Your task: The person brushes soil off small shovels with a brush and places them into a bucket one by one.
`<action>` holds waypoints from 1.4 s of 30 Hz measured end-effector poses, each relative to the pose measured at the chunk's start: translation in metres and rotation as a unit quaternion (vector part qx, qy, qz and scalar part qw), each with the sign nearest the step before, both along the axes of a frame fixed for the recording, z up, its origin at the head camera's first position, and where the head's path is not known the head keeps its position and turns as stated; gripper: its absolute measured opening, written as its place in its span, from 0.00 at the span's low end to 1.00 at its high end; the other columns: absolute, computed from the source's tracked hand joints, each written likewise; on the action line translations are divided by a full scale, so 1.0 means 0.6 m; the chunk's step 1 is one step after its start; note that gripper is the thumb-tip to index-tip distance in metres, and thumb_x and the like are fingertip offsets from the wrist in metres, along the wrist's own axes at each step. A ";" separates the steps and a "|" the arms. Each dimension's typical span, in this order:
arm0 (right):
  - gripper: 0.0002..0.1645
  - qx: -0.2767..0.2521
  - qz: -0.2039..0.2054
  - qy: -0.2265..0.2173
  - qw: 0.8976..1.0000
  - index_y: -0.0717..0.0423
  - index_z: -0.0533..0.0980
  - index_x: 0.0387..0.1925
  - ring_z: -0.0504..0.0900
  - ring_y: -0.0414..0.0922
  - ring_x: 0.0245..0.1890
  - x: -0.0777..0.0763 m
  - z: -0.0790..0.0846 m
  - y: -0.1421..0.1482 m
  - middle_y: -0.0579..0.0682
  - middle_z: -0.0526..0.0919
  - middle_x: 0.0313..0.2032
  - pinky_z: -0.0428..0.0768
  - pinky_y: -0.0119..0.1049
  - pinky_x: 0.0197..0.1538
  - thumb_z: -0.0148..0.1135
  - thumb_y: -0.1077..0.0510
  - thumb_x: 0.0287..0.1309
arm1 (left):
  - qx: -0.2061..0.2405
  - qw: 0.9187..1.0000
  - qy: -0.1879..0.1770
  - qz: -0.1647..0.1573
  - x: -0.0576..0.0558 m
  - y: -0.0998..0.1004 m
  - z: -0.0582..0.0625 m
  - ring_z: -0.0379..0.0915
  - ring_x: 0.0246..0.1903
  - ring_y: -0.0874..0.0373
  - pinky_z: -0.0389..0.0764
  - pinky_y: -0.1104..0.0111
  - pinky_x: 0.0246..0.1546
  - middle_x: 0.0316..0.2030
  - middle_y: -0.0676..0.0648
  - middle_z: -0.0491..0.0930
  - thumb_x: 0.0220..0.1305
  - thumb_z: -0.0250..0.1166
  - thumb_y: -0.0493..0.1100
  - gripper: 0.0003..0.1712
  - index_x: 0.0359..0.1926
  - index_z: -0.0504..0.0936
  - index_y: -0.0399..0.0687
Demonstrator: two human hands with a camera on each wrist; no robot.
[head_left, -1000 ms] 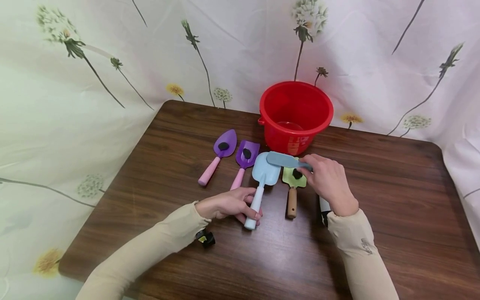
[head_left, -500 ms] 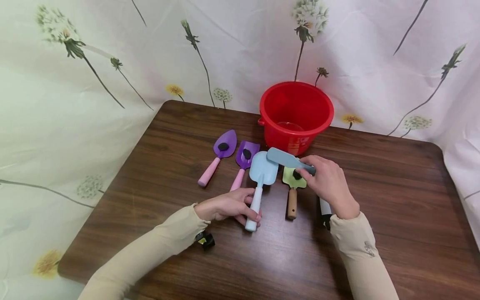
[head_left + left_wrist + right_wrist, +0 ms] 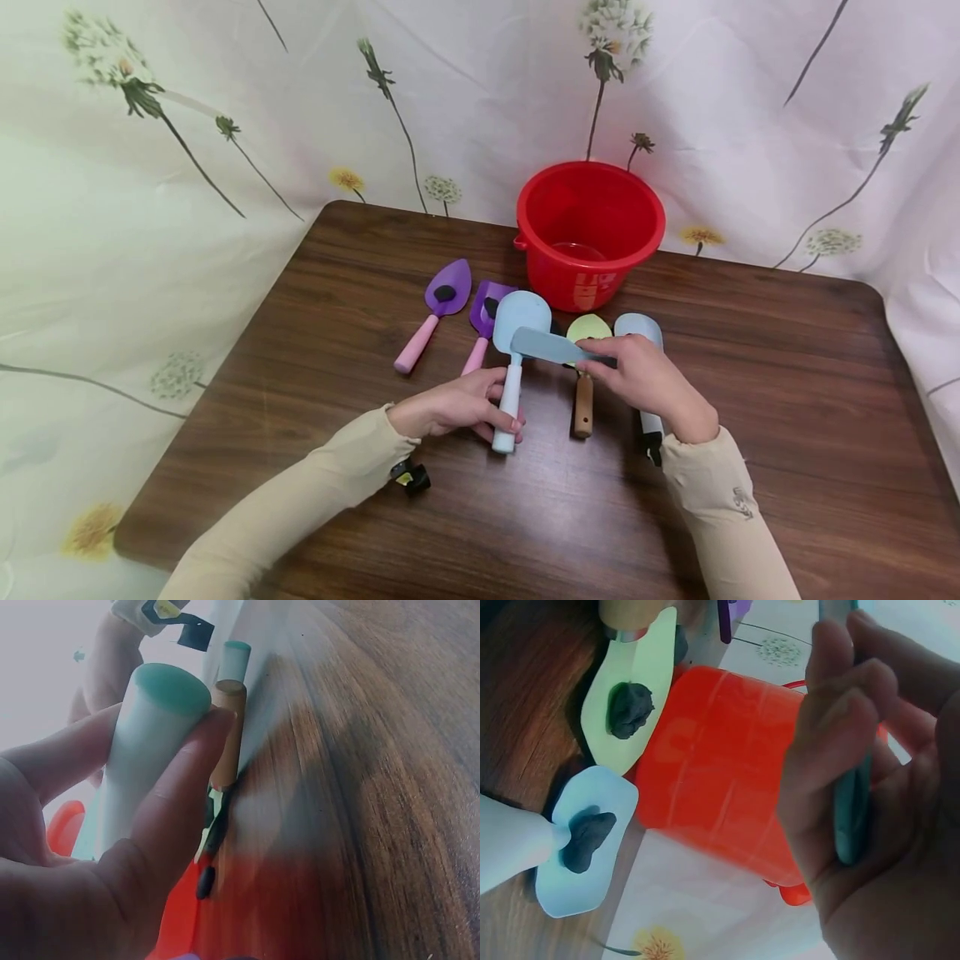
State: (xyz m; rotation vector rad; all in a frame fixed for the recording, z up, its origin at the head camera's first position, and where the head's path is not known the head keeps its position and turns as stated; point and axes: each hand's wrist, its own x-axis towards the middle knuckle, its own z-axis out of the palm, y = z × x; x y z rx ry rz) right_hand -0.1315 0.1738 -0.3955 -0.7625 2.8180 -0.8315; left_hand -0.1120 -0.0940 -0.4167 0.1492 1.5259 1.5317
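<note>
My left hand [image 3: 459,406] grips the white handle of a light-blue garden trowel [image 3: 516,310] above the table. In the left wrist view its handle [image 3: 146,742] lies between thumb and fingers. My right hand [image 3: 651,377] holds a flat blue spatula-like tool [image 3: 553,347], its tip overlapping the lower part of the trowel's blade; whether they touch, I cannot tell. In the right wrist view, fingers wrap this tool's teal end [image 3: 850,817]. Beneath the right hand are a green trowel [image 3: 583,404] with a wooden handle and another light-blue trowel [image 3: 639,326], both partly hidden.
A red bucket [image 3: 562,283] stands at the table's back. Two purple trowels [image 3: 453,279] with pink handles lie left, a dark lump on each. Dark lumps [image 3: 630,711] also sit on the green and second light-blue trowels. A flower-printed cloth [image 3: 480,108] hangs behind the table [image 3: 337,333].
The spatula-like tool has swung from the trowel blade's upper right edge down and left towards its neck. The held trowel has shifted slightly left and away from me.
</note>
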 end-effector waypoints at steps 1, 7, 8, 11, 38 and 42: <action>0.18 0.001 0.003 0.010 1.000 0.53 0.82 0.49 0.68 0.38 0.22 -0.001 -0.002 0.000 0.43 0.80 0.23 0.71 0.30 0.26 0.70 0.57 0.55 | 0.000 1.000 0.001 0.000 0.000 0.000 0.000 0.82 0.35 0.52 0.85 0.55 0.41 0.41 0.34 0.79 0.57 0.61 0.24 0.37 0.65 0.55 0.34; 0.19 0.014 -0.007 0.074 0.997 0.51 0.83 0.48 0.68 0.38 0.22 -0.001 -0.006 -0.001 0.42 0.82 0.23 0.70 0.31 0.26 0.71 0.56 0.53 | -0.011 1.000 0.006 0.002 0.001 -0.002 0.004 0.82 0.35 0.54 0.85 0.56 0.40 0.41 0.33 0.79 0.57 0.61 0.24 0.38 0.66 0.55 0.35; 0.19 0.015 -0.014 0.083 0.996 0.51 0.83 0.48 0.68 0.39 0.22 -0.001 -0.005 -0.001 0.42 0.81 0.22 0.69 0.31 0.25 0.71 0.55 0.53 | -0.013 1.000 0.008 0.002 0.002 -0.002 0.005 0.82 0.34 0.54 0.85 0.56 0.40 0.41 0.33 0.79 0.57 0.61 0.24 0.38 0.66 0.55 0.35; 0.19 0.018 -0.039 0.107 0.993 0.51 0.83 0.48 0.70 0.40 0.22 -0.003 -0.002 -0.001 0.44 0.80 0.20 0.70 0.34 0.24 0.71 0.54 0.53 | -0.011 1.000 0.011 0.000 0.005 -0.002 0.005 0.83 0.33 0.54 0.86 0.56 0.39 0.39 0.34 0.80 0.56 0.62 0.24 0.37 0.64 0.55 0.33; 0.20 -0.044 0.030 0.026 0.998 0.54 0.81 0.51 0.68 0.36 0.19 0.000 0.000 -0.011 0.42 0.79 0.22 0.72 0.29 0.26 0.68 0.55 0.57 | -0.008 1.000 0.015 -0.014 0.010 0.000 -0.003 0.83 0.33 0.53 0.86 0.57 0.39 0.39 0.33 0.80 0.57 0.61 0.24 0.34 0.62 0.56 0.31; 0.20 -0.034 0.035 0.003 0.999 0.56 0.80 0.52 0.67 0.37 0.17 -0.001 -0.011 -0.012 0.41 0.73 0.17 0.71 0.28 0.26 0.67 0.55 0.58 | -0.012 1.000 0.022 -0.007 0.008 0.001 0.001 0.83 0.35 0.52 0.86 0.58 0.39 0.40 0.33 0.79 0.57 0.62 0.25 0.34 0.62 0.56 0.31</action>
